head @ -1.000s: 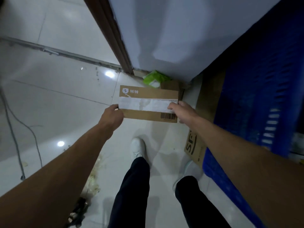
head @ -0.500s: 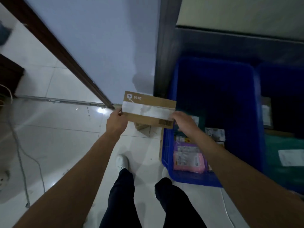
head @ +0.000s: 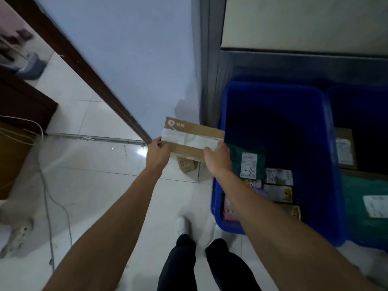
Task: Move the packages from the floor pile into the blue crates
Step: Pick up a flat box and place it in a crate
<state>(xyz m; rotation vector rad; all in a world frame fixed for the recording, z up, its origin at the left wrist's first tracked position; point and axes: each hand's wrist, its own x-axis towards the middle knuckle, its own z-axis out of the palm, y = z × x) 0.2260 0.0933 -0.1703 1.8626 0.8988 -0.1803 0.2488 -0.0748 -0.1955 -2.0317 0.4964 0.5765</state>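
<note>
Package held in both hands, its right end reaching the crate.

Your left hand (head: 157,153) grips the left end of the flat cardboard package (head: 193,137), thumb on top. Your right hand (head: 217,159) pinches its near right corner. The fingers beneath are hidden, so I cannot tell how far they wrap. A second ago you held it over the floor by the wall, with only a crate's side at the right. You have turned since, and the package's right end now hangs over the left rim of the left blue crate (head: 273,89), above a green mailer (head: 236,156) and other labelled parcels. A second blue crate (head: 357,95) stands just beside it on the right. A small box (head: 186,164) lies on the floor under the package. The carry looks nearly done, with lowering and release still to come.
</note>
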